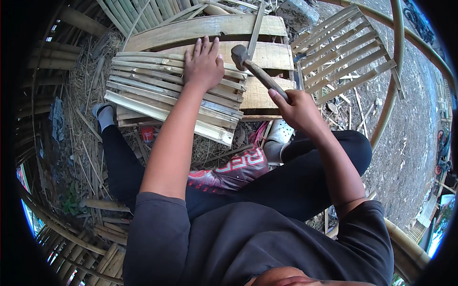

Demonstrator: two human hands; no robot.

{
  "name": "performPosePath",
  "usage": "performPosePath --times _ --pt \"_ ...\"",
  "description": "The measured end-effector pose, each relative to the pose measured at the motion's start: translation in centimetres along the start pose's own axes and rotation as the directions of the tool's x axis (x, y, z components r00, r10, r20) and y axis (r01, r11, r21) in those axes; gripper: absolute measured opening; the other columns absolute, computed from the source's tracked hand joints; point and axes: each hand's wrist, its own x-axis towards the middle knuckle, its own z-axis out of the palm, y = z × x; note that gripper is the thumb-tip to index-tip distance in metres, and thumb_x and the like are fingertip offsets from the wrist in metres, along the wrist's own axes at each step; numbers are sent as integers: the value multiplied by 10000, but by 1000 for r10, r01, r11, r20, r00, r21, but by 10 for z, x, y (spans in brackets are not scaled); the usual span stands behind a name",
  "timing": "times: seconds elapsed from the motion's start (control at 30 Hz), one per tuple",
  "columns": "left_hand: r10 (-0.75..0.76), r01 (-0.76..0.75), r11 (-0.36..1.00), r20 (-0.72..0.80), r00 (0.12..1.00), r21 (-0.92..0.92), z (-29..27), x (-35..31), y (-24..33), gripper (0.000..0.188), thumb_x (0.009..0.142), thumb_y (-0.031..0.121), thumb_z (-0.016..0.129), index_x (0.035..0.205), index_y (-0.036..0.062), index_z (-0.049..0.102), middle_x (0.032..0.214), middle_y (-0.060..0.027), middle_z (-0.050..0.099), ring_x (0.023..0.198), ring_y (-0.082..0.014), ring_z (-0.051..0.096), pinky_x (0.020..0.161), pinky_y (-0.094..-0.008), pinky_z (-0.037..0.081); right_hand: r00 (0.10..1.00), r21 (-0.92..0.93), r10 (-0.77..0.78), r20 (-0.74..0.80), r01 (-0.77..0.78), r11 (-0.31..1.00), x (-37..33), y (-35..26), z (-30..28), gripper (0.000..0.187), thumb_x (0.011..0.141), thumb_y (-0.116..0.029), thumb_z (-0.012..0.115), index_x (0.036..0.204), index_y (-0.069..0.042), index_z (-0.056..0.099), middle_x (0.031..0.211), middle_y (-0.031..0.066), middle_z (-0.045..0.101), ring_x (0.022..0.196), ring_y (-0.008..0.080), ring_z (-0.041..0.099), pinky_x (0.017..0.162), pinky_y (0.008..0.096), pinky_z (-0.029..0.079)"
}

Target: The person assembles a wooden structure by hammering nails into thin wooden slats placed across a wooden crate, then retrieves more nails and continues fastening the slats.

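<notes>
My left hand [204,69] lies palm down with its fingers spread on a row of split bamboo slats [164,90]. The slats sit side by side and slightly aslant on a low platform of thick wooden planks [269,54]. A hammer [262,76] is gripped by its wooden handle in my right hand [300,108]. Its dark metal head is just right of my left hand, near the slats' right ends; I cannot tell whether it touches anything. One thin bamboo strip [256,29] crosses the planks beyond the hammer head.
A slatted bamboo panel [343,55] leans right of the platform, by a curved bamboo pole [397,57]. A stone block [296,13] sits at the back. Bamboo lengths [140,16] lie far left. Scraps cover the ground; a red packet [147,134] lies under the platform's near edge.
</notes>
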Motion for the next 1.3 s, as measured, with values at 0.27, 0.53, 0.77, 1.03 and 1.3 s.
performPosePath --times 0.27,0.53,0.77,1.03,1.3 --pt "20 -20 1000 -56 998 -10 2 -1 3 600 1036 348 362 1613 202 286 1676 -104 259 1551 -270 229 1240 -524 166 999 -51 16 -41 -18 999 -9 4 13 679 982 -558 573 809 90 679 678 302 634 705 456 679 678 534 502" --pt "19 -23 998 -57 998 -66 4 2 -8 616 1008 356 399 1595 180 336 1669 -115 278 1545 -292 240 1233 -554 153 994 140 107 34 -111 984 3 -6 26 748 967 -632 538 768 76 672 676 195 656 622 326 676 606 471 515" --pt "11 -11 990 2 1000 -138 -4 4 1 604 1024 343 374 1603 181 318 1684 -91 248 1561 -275 201 1247 -532 133 982 188 163 90 -177 966 9 -21 11 757 980 -649 517 626 17 581 607 125 586 493 240 579 447 411 430" --pt "-1 -2 969 -12 1000 -247 -4 0 -2 616 994 302 419 1592 173 344 1681 -78 262 1560 -250 211 1253 -509 120 957 135 263 120 -278 951 23 -45 9 726 1003 -640 506 775 44 595 732 145 637 565 238 606 538 419 506" --pt "-1 14 989 91 996 -149 -17 -5 3 631 1001 309 402 1612 199 291 1699 -56 206 1573 -224 161 1259 -477 136 981 -155 185 53 -175 972 37 -66 33 682 1023 -558 487 947 93 675 809 211 697 709 349 701 662 465 567"
